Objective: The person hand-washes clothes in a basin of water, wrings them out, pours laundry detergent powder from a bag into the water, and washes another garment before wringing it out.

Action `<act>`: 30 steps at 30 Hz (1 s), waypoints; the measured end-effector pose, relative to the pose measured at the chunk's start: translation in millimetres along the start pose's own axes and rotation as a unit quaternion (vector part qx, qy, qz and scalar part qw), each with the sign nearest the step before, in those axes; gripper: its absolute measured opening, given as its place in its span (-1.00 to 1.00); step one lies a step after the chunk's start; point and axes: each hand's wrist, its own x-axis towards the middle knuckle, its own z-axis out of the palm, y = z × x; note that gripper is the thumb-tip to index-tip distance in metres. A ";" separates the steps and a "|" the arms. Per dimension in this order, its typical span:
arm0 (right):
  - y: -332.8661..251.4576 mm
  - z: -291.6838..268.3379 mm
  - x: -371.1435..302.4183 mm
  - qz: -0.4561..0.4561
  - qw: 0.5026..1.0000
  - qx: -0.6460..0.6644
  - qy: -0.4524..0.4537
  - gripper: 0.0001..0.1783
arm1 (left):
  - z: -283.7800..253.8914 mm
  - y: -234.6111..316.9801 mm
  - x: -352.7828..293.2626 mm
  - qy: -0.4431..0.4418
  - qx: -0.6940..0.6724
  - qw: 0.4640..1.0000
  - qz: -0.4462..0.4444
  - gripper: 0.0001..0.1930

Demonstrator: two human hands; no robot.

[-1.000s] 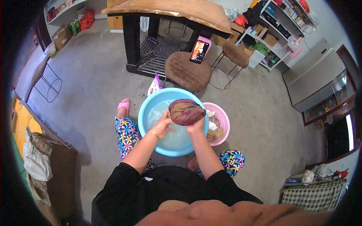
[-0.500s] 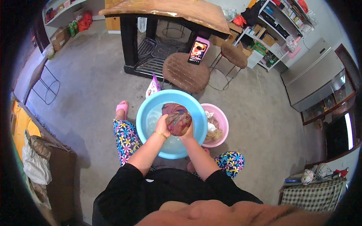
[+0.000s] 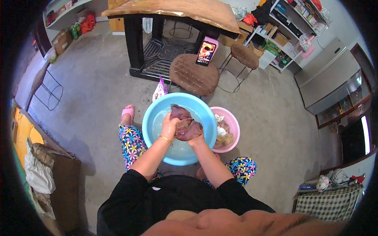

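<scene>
Both my hands grip a wet, brownish-purple piece of cloth (image 3: 188, 129) over a light blue basin (image 3: 147, 135) of cloudy water. My left hand (image 3: 170, 128) clasps the cloth's left side, with a yellow band round the wrist. Under its lower right part is my right hand (image 3: 195, 140), its fingers mostly hidden by the fabric. One end of the cloth points up and away from me. Against the basin's right side stands a smaller pink basin (image 3: 235, 135) holding white and tan cloths (image 3: 223, 135).
Beyond the blue basin, a phone (image 3: 206, 53) leans upright on a brown padded stool (image 3: 193, 74). A purple-and-white packet (image 3: 160, 91) stands behind the basin's rim. Farther off is a wooden-topped table (image 3: 177, 12) with black legs. My pink-slippered foot (image 3: 128, 113) rests left of the basin.
The cloth has gone from a rounded, patterned bundle to a folded, plainer purple one, narrowed in the middle. My left hand has shifted its hold slightly.
</scene>
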 end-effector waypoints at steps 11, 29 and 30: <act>-31.5 14.8 -26.5 -0.113 0.879 -0.393 -0.245 -0.39 | -15.4 6.5 13.1 -0.024 -0.247 0.950 -0.189 -0.64; -3.4 16.2 -1.7 0.077 0.996 -0.013 -0.045 -0.58 | 23.4 19.4 -23.1 -0.010 0.402 0.869 0.287 -0.67; -3.7 10.9 2.5 0.095 0.994 -0.009 -0.051 -0.58 | 25.5 24.0 -26.2 -0.044 0.429 0.850 0.302 -0.70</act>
